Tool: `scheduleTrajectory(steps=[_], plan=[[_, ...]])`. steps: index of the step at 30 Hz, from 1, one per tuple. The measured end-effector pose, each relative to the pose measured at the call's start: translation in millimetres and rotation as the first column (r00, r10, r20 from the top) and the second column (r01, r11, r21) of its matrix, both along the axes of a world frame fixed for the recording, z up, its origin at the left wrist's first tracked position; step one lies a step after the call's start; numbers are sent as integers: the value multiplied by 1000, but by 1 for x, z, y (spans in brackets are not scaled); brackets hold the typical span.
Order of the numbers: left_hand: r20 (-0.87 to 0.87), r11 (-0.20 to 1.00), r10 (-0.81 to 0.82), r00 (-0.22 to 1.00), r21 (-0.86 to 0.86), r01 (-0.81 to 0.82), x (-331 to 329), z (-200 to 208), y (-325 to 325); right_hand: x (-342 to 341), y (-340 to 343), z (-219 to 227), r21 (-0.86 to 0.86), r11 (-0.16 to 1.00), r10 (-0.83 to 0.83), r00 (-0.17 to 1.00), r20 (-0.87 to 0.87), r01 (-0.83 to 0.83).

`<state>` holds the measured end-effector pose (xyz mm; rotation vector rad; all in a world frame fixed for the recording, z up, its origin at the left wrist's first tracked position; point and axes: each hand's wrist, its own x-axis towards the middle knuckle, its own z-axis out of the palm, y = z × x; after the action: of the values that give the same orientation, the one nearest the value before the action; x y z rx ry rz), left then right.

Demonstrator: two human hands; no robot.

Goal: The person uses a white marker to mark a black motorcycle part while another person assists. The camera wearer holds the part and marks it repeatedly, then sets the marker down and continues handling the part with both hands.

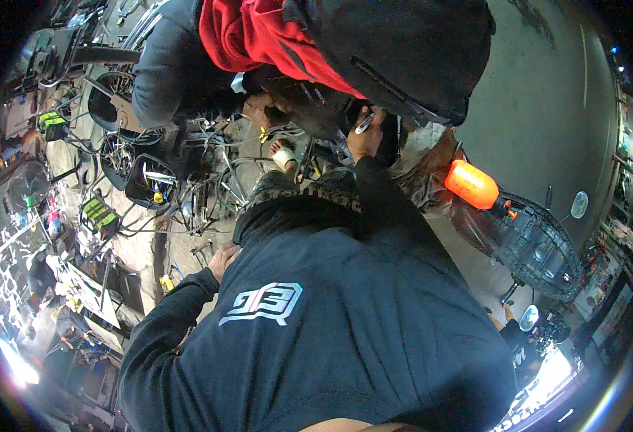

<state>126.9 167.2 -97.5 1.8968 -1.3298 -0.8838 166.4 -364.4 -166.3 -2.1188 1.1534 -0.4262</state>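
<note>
My right hand (366, 140) reaches forward, its fingers closed around a slim shiny metal tool (364, 124) whose exact kind I cannot make out. It is close to the dark jacket (403, 50) of a person bent over in front of me. What lies beyond the tool is hidden by that person and shadow. My left hand (224, 261) rests against the side of my dark sweatshirt (360, 288), fingers laid on the cloth, partly hidden by it. A bare foot with a pale wrap (283, 158) shows just ahead of my legs.
Black bins (147, 183) with metal parts and tools stand at the left, beside black-and-green boxes (99, 216) and cables. An orange bottle (471, 184) lies by a dark plastic-framed vehicle part (536, 245) at the right. Grey floor (540, 93) stretches beyond it.
</note>
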Motion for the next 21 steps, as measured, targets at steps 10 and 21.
scheduleTrajectory(steps=[10, 21], plan=[[211, 914, -357, 910, 279, 293, 75, 50, -38, 1, -3, -13, -145, 989, 45, 987, 154, -22], [-269, 812, 583, 766, 228, -538, 77, -87, -273, -3, -7, -3, -101, 985, 155, 970, 186, -138]])
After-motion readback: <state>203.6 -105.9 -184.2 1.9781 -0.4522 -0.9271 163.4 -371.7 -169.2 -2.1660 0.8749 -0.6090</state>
